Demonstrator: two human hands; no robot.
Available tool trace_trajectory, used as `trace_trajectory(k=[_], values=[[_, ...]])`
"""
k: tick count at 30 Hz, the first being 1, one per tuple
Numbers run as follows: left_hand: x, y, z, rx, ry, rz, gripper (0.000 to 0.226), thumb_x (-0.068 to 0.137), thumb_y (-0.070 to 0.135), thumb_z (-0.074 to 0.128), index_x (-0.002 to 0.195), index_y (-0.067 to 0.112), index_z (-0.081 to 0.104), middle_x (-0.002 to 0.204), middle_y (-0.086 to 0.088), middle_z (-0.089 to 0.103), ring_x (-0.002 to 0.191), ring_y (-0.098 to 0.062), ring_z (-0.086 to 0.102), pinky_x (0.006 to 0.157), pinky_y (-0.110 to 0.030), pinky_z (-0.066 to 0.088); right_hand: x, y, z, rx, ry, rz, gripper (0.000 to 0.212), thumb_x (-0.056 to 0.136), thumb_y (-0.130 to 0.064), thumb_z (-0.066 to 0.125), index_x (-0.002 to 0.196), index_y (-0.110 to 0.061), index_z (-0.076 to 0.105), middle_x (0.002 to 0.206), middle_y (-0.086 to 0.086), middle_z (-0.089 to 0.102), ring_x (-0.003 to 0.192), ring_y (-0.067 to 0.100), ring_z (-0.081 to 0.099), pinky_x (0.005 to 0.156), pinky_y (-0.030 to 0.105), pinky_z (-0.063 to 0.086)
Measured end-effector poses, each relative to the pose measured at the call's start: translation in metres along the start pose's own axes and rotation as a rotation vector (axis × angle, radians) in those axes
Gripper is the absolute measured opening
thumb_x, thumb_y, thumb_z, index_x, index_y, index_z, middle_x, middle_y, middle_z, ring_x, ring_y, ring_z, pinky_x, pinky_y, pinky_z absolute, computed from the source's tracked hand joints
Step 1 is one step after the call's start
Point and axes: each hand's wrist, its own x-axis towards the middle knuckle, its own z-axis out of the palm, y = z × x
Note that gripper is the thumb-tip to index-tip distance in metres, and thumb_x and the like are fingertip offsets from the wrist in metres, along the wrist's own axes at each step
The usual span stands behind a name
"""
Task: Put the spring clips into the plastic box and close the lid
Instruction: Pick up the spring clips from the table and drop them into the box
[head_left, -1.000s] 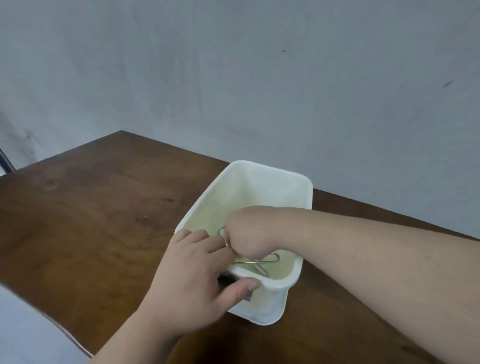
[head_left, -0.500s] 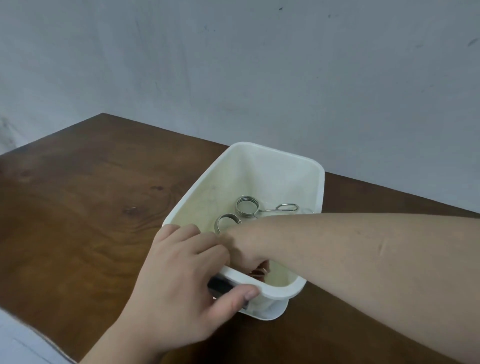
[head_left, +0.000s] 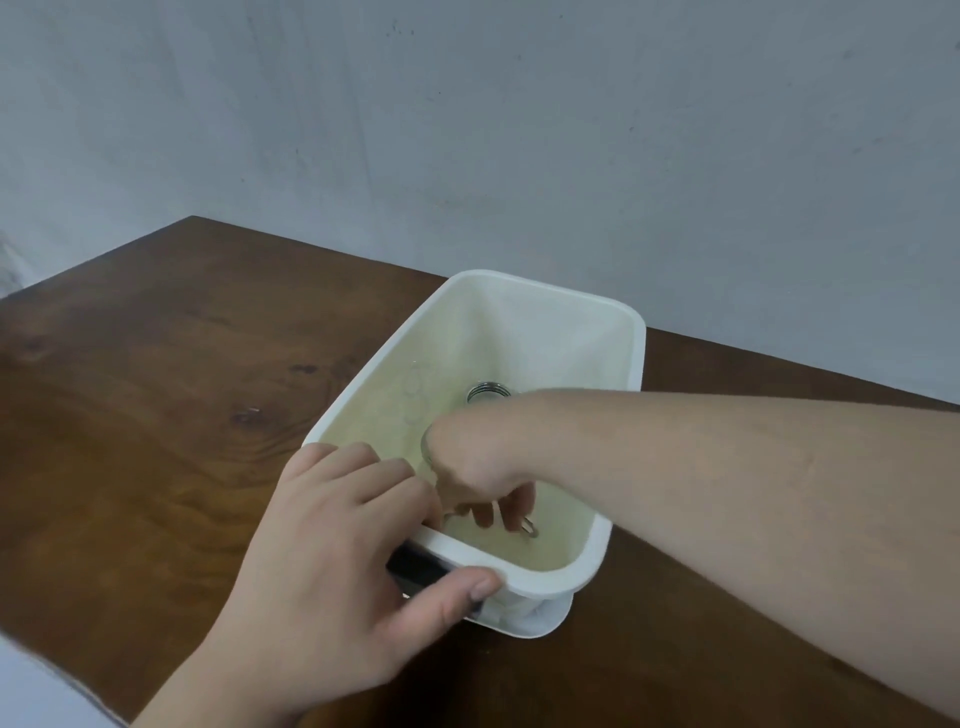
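Observation:
A white plastic box (head_left: 631, 364) stands open on the brown wooden table (head_left: 156, 415). My left hand (head_left: 337, 561) grips its near rim, fingers over the edge and thumb on the outside wall. My right hand (head_left: 478, 467) reaches down inside the box with its fingers pointing at the floor. One metal spring clip's coil (head_left: 485, 392) shows just beyond my right wrist. Another clip's wire loop (head_left: 527, 527) lies by my right fingertips; whether the fingers hold it is hidden. A flat white piece (head_left: 545, 621), perhaps the lid, sticks out under the box's near end.
A dark label (head_left: 415, 569) sits on the box's near wall beside my left thumb. A grey wall (head_left: 519, 130) rises behind the table's far edge. The table's near edge (head_left: 31, 652) runs at the lower left.
My right hand has gone lower and nearer inside the box, now covering most of the clips. The left hand keeps its grip on the rim. The camera has tilted.

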Motion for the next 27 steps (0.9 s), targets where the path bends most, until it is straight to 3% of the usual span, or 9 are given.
trace_trajectory(k=[2, 5, 9, 11, 16, 21, 25, 27], values=[[0.001, 0.0, -0.001, -0.003, -0.005, 0.01, 0.052, 0.083, 0.071, 0.054, 0.064, 0.023, 0.055, 0.059, 0.01, 0.047, 0.06, -0.016, 0.043, 0.061, -0.039, 0.036, -0.018, 0.007, -0.016, 0.137, 0.12, -0.008, 0.02, 0.098, -0.012, 0.051, 0.084, -0.004, 0.064, 0.076, 0.007, 0.074, 0.046, 0.026, 0.066, 0.06, 0.033, 0.057], [0.002, 0.001, -0.002, -0.009, -0.012, 0.013, 0.05, 0.083, 0.072, 0.053, 0.065, 0.025, 0.054, 0.059, 0.011, 0.047, 0.06, -0.015, 0.043, 0.062, -0.038, 0.036, -0.056, 0.028, -0.036, 0.316, 0.443, -0.014, 0.021, 0.093, -0.017, 0.053, 0.09, -0.008, 0.073, 0.081, 0.005, 0.079, 0.053, 0.024, 0.071, 0.056, 0.026, 0.053], [0.004, 0.003, -0.007, 0.03, -0.082, 0.017, 0.048, 0.083, 0.074, 0.051, 0.066, 0.03, 0.053, 0.061, 0.013, 0.049, 0.062, -0.012, 0.045, 0.063, -0.038, 0.039, -0.103, 0.07, -0.028, 0.54, 0.8, -0.031, 0.02, 0.09, -0.026, 0.062, 0.079, -0.016, 0.075, 0.069, 0.0, 0.076, 0.062, 0.025, 0.074, 0.058, 0.034, 0.055], [0.008, 0.003, -0.009, 0.056, -0.12, 0.015, 0.05, 0.083, 0.078, 0.047, 0.064, 0.032, 0.054, 0.061, 0.014, 0.05, 0.062, -0.009, 0.046, 0.063, -0.037, 0.042, -0.122, 0.094, -0.016, 0.653, 0.898, -0.001, 0.02, 0.09, -0.025, 0.064, 0.078, -0.015, 0.076, 0.064, -0.001, 0.073, 0.056, 0.023, 0.071, 0.055, 0.033, 0.052], [0.025, 0.02, -0.011, 0.025, -0.105, -0.029, 0.057, 0.085, 0.081, 0.03, 0.062, 0.033, 0.051, 0.062, 0.017, 0.052, 0.063, -0.004, 0.05, 0.061, -0.029, 0.042, -0.16, 0.149, 0.027, 0.775, 0.96, 0.183, 0.022, 0.092, -0.025, 0.063, 0.076, -0.016, 0.077, 0.066, 0.001, 0.075, 0.057, 0.017, 0.069, 0.06, 0.037, 0.054], [0.048, 0.072, 0.005, 0.026, -0.109, 0.034, 0.045, 0.085, 0.074, 0.039, 0.074, 0.035, 0.058, 0.072, 0.019, 0.056, 0.07, -0.008, 0.056, 0.062, -0.031, 0.048, -0.187, 0.204, 0.076, 0.75, 1.005, 0.429, 0.023, 0.09, -0.029, 0.062, 0.074, -0.018, 0.076, 0.071, 0.001, 0.076, 0.071, 0.025, 0.073, 0.073, 0.044, 0.059], [0.064, 0.108, 0.023, 0.149, -0.095, 0.042, 0.047, 0.08, 0.062, 0.045, 0.099, 0.023, 0.063, 0.096, 0.002, 0.063, 0.086, -0.026, 0.061, 0.066, -0.04, 0.054, -0.195, 0.239, 0.115, 0.618, 0.952, 0.633, 0.018, 0.088, -0.03, 0.057, 0.078, -0.025, 0.071, 0.071, -0.003, 0.073, 0.067, 0.018, 0.067, 0.064, 0.034, 0.054], [0.069, 0.127, 0.031, 0.153, -0.108, 0.088, 0.046, 0.079, 0.058, 0.048, 0.103, 0.021, 0.062, 0.104, -0.003, 0.061, 0.095, -0.029, 0.058, 0.073, -0.044, 0.054, -0.194, 0.249, 0.13, 0.577, 0.921, 0.731, 0.018, 0.09, -0.03, 0.056, 0.083, -0.021, 0.069, 0.079, -0.002, 0.072, 0.076, 0.019, 0.066, 0.071, 0.034, 0.055]])
